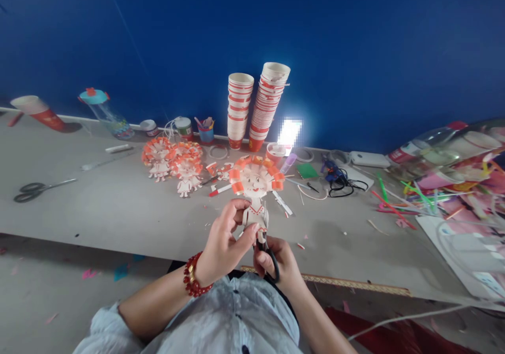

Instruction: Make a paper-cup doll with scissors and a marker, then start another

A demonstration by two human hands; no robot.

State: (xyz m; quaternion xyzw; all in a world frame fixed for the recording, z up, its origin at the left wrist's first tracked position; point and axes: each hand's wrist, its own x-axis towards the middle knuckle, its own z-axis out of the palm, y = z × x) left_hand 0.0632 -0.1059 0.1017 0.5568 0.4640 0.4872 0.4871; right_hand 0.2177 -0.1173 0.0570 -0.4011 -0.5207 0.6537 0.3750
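Holding paper doll (256, 184) and scissors (275, 262), the far-right bottle's label (407, 152) blurred.

No lettering or number can be read; the label (405, 153) on the right-hand bottle (432, 137) is blurred.

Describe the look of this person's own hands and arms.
Both the left hand and right hand are ungloved. A red beaded bracelet with a gold-coloured piece circles the left wrist, below a pale, light-blue sleeve. The right forearm shows no sleeve.
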